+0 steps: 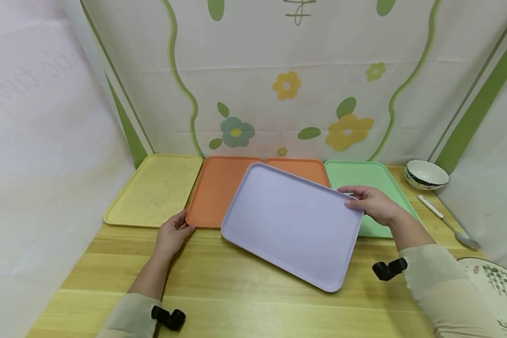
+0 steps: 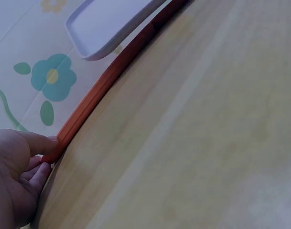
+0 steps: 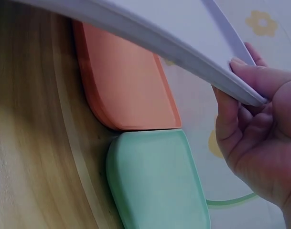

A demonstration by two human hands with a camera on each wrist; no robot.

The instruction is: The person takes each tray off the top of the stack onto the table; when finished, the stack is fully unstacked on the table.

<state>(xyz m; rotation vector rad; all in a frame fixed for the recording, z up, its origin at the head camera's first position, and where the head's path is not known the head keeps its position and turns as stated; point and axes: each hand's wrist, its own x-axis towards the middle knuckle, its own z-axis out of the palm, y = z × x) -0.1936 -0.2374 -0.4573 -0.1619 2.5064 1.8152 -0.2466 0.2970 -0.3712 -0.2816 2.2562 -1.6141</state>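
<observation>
A lilac tray [image 1: 295, 225] is held tilted above the table by my right hand [image 1: 373, 204], which grips its right corner. In the right wrist view the thumb lies over the rim, with fingers curled beneath the tray [image 3: 169, 33]. My left hand [image 1: 173, 234] pinches the near left corner of an orange tray [image 1: 219, 188]; the left wrist view shows thumb and fingers on that corner. A second orange tray [image 1: 304, 168] lies beside it, largely hidden behind the lilac one. Next to that is a green tray [image 1: 355, 172], partly covered by my right hand.
A yellow tray [image 1: 156, 188] lies at the far left of the row. To the right are a bowl [image 1: 426, 174], a spoon [image 1: 448, 223] with a white handle, and a patterned plate [image 1: 490, 291] partly behind my sleeve. A printed cloth [image 1: 257, 65] hangs behind the table.
</observation>
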